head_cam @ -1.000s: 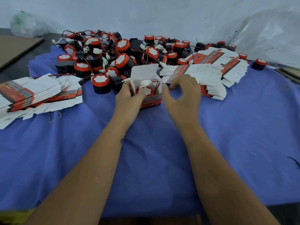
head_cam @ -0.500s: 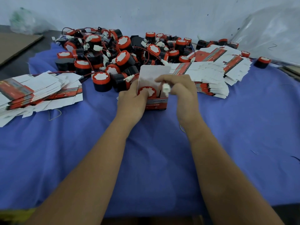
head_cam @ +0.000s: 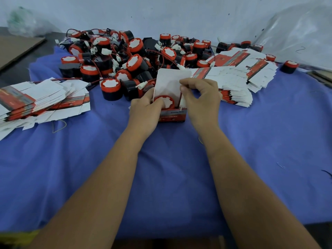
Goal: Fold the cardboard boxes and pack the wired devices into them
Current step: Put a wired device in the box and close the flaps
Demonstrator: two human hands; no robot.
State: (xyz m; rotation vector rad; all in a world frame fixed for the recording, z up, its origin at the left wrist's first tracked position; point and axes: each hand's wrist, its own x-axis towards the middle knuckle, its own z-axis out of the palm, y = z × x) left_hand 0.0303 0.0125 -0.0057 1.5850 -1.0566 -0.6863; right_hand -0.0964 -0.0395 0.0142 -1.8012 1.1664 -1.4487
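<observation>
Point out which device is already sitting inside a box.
The red-capped device in the open box between the left hand and right hand; all others lie loose on the cloth.

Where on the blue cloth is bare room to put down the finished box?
Bare blue cloth lies right of the right hand, below the right stack of flat boxes, and left of the left forearm. The far side is crowded with devices.

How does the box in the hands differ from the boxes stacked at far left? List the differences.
The held box is folded up and stands upright; the left stack lies flat, unfolded. The held box has a device inside with its lid flap raised; the stack's boxes hold nothing. Both are white card with red print.
</observation>
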